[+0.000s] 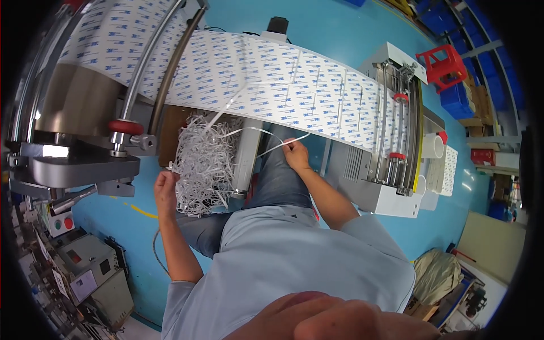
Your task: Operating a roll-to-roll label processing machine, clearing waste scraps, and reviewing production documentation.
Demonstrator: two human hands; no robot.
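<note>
Right hand: thumb and fingertips of the right hand (296, 154) pinched together on a thin white strip (297, 137), in front of the near edge of the printed sheet.
Left hand: fingers of the left hand (165, 190) curled in at the left edge of the tangled heap (207, 170); whether they grip a strand, I cannot tell.
Strip direction: one short end points right and slightly away from the person; left of the pinch, pale lengths arc back toward the heap.
Heap: narrow, curly, matte white ribbons, piled beside a brown box panel (169, 133), its longer axis running away from the person.
Sheet: smooth, flat printed sheet (266, 73) with blue marks, long axis slanting from upper left to lower right.
Metalwork: shiny cylindrical roller (247, 158) right of the heap; broad brushed drum (79, 105) at far left.
</note>
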